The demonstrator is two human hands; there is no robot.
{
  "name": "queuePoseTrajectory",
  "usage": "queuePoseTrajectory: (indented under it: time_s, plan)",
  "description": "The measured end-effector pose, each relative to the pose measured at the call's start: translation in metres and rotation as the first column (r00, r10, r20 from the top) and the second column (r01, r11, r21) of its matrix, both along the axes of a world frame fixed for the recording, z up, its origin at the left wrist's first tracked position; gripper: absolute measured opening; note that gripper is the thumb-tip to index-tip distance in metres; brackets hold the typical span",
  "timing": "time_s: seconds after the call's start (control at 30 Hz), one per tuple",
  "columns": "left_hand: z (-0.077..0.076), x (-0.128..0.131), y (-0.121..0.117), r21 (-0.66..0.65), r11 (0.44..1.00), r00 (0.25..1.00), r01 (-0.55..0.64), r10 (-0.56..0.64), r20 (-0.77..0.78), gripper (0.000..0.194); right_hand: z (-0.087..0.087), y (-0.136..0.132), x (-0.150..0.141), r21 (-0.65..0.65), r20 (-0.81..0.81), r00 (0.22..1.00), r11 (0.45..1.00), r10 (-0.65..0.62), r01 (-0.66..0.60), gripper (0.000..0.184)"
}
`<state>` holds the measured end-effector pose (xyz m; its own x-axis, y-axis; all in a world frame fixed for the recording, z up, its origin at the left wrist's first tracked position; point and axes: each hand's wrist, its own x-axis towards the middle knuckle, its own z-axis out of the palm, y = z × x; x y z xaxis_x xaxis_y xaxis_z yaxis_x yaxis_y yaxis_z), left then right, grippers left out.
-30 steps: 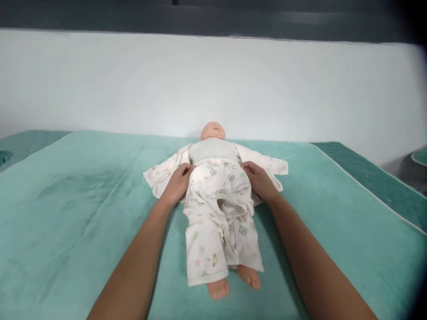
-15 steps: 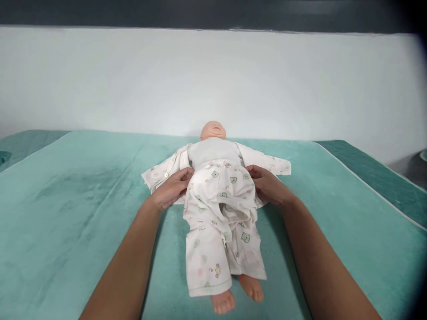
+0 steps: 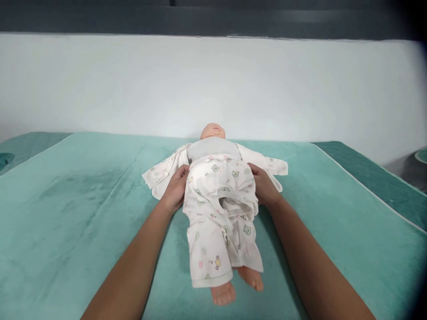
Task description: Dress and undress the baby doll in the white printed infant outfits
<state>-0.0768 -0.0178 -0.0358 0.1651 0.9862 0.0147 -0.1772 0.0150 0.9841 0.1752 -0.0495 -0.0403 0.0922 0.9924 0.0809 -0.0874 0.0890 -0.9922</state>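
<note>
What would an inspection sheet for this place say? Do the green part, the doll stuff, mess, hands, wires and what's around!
Surface: green cover, with darker patches on the left.
Job's things: doll on its back, bare feet showing; patterned white trousers up to its belly; patterned jacket open, sleeves spread sideways.
Clutter: nothing seen.
Grippers: left grip and right grip, both bare hands, one at each side of the trousers' upper part; whether the fingers pinch cloth is unclear.
Cables: nothing seen.
Surroundings: white wall behind, dark band above it.
</note>
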Motion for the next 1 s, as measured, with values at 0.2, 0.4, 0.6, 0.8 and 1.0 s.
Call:
queuePoseTrajectory:
  time_s: [0.2, 0.4, 0.6, 0.8, 1.0]
  plan:
    - [0.012, 0.007, 0.001, 0.086, 0.982, 0.983, -0.167, 0.173, -0.063, 0.033, 0.007, 0.01, -0.011, 0.002, -0.04, 0.985, 0.986, -0.169, 0.17, 0.031]
    - [0.015, 0.012, 0.002, 0.023, 0.974, 0.969, -0.226, 0.227, -0.094, 0.03, 0.008, 0.022, -0.008, -0.045, -0.085, 0.994, 0.996, -0.075, 0.072, 0.029]
    - [0.013, 0.008, 0.004, 0.07, 0.979, 0.981, -0.193, 0.195, -0.024, 0.027, 0.001, 0.024, -0.004, -0.04, -0.202, 0.972, 0.99, 0.124, -0.135, 0.026]
    - [0.002, 0.006, 0.01, 0.216, 0.964, 0.984, -0.155, 0.17, -0.056, 0.022, -0.002, 0.02, -0.003, -0.059, -0.18, 0.981, 0.995, 0.074, -0.086, 0.029]
    - [-0.006, 0.005, 0.014, 0.257, 0.934, 0.965, -0.246, 0.262, -0.029, 0.018, -0.013, 0.029, -0.005, -0.044, -0.156, 0.988, 0.999, 0.02, -0.027, 0.029]
